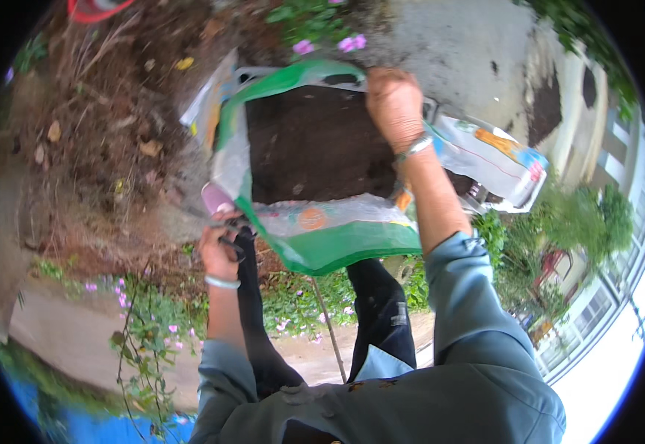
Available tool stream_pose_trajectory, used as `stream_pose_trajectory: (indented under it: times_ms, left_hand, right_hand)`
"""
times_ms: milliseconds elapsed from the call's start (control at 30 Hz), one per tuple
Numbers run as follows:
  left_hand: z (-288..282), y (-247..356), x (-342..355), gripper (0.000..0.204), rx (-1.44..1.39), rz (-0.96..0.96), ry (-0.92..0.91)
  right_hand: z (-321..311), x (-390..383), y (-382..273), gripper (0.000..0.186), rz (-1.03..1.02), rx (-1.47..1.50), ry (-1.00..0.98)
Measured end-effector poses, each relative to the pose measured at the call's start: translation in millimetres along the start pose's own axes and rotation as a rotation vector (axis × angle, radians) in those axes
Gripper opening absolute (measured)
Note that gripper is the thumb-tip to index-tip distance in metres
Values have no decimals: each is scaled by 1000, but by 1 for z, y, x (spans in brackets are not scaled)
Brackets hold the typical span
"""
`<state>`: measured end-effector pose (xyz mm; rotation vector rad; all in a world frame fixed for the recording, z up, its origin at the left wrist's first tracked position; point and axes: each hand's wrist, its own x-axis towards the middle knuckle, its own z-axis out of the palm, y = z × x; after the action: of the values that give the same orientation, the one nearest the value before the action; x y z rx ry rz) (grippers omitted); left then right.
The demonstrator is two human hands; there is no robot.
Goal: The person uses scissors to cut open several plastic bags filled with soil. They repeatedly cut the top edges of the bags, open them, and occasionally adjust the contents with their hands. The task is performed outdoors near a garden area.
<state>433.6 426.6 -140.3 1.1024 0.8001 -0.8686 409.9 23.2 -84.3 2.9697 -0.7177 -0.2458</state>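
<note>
A large open bag (322,251) with a green rim and whitish printed sides stands in front of me. Dark soil (315,144) fills its inside. My right hand (395,103) is closed on the bag's far right rim. At the near left corner of the bag, my left hand (219,248) is closed around a dark-handled tool (234,238) that looks like scissors. The tool is blurred and partly covered by my fingers. Whether this hand also grips the bag's edge, I cannot tell.
A white printed bag (485,159) lies to the right, with dark soil by it. A pink shoe (217,198) shows beside the bag's left side. Dry twiggy ground (108,126) spreads left, and pink-flowered plants (159,325) grow nearer me. A red rim (97,11) shows at the far left.
</note>
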Motion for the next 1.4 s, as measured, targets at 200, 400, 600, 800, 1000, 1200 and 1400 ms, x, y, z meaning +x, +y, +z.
stream_pose_trajectory:
  times_ms: [200,400,600,800,1000,1200,1400]
  left_hand:
    - [-2,41,-46,38,134,-8,-46]
    - [39,85,-94,38,334,117,-72]
    - [91,80,-125,19,427,123,-213]
    - [81,40,-104,42,1102,444,149]
    - [79,2,-66,50,1347,585,205]
    - [70,8,-69,13,1095,509,79]
    - [46,-2,-70,19,1012,487,19]
  right_hand:
    - [-29,-49,-11,29,114,292,288]
    - [-40,-137,-45,39,180,661,-61]
    - [-13,-243,-66,51,40,665,-990]
    - [14,-216,-66,35,20,699,-844]
    - [80,-125,-128,45,84,694,-981]
    - [146,-128,-201,49,-52,655,-1038]
    - [178,-127,-222,37,30,790,-1081]
